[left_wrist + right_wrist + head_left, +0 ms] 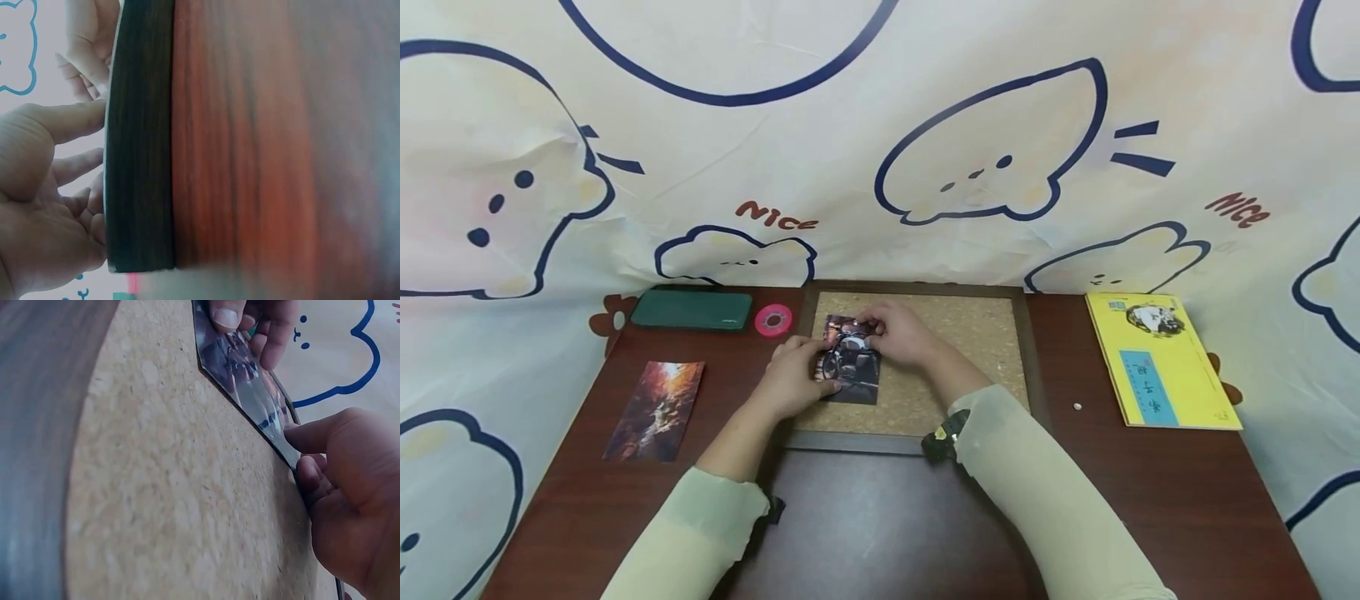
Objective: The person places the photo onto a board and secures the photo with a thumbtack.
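Observation:
A dark printed photo card [856,382] with a motorcycle-like picture lies over the left part of a framed cork board [955,375]. My left hand [790,379] holds the card's left side, thumb on its face near the lower edge. At the upper right, my right hand [901,333] pinches the card's edge; the right wrist view shows its thumb on the glossy card [250,387] and fingers curled by the edge. In the left wrist view, the frame's dark side [140,137] hides the card and part of the left hand [37,169].
Left of the board lie a second picture card [655,412], a green case [692,309] and a pink tape roll [773,320]. A yellow book [1187,375] and a small white bit [1077,407] are on the right. A patterned cloth [850,150] hangs behind the table.

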Available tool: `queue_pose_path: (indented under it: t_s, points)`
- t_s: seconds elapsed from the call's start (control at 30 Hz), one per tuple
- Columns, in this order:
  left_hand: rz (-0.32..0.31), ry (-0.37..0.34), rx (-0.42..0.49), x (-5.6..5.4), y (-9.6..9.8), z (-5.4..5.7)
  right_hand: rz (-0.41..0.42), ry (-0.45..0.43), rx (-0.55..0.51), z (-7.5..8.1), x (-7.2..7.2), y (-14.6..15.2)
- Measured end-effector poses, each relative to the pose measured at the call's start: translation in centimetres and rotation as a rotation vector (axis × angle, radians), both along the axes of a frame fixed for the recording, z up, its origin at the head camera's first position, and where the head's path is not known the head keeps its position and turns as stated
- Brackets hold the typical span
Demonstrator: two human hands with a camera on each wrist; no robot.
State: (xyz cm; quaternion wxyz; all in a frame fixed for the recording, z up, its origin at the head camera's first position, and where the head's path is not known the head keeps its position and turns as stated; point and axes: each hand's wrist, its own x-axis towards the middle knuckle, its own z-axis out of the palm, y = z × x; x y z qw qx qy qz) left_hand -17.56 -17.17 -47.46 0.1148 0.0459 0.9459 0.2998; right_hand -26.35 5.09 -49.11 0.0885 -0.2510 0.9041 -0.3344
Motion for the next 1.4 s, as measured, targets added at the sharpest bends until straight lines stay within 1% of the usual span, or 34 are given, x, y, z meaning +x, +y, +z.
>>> queue_pose_path:
  t_s: [0.23,0.33,0.47,0.53,0.6,0.7,0.87,1.0,1.1,1.23,1.4]
  points:
    - [0.0,0.015,0.029,0.6,-0.3,0.3,-0.03,-0.077,-0.053,0.2,1.0,1.6]
    - [-0.003,0.03,0.037,0.8,-0.5,0.4,-0.048,-0.089,-0.053,0.5,1.6,2.4]
    - [-0.004,0.059,0.045,1.1,-1.0,0.4,-0.039,-0.104,-0.065,0.7,2.4,3.5]
    - [-0.002,0.073,0.052,1.3,-1.3,0.3,-0.031,-0.131,-0.093,0.8,2.9,4.1]
    - [0.001,0.081,0.064,1.4,-1.5,0.2,-0.028,-0.133,-0.108,0.9,3.4,4.9]
    - [-0.004,0.091,0.083,1.7,-1.6,0.2,-0.06,-0.149,-0.134,1.1,4.3,6.3]
    - [-0.008,0.137,0.095,2.8,-1.9,0.6,-0.096,-0.126,-0.138,1.6,5.9,8.8]
    - [-0.002,0.17,0.091,3.9,-2.6,1.1,-0.085,-0.078,-0.153,1.9,7.1,10.5]
    - [0.009,0.173,0.09,4.6,-3.3,1.6,-0.092,-0.058,-0.172,2.1,8.1,11.8]
    - [0.025,0.177,0.085,5.0,-4.2,1.9,-0.123,-0.028,-0.175,2.3,9.2,13.7]
    - [0.038,0.191,0.062,5.5,-5.2,1.7,-0.149,0.003,-0.16,2.0,10.0,15.8]
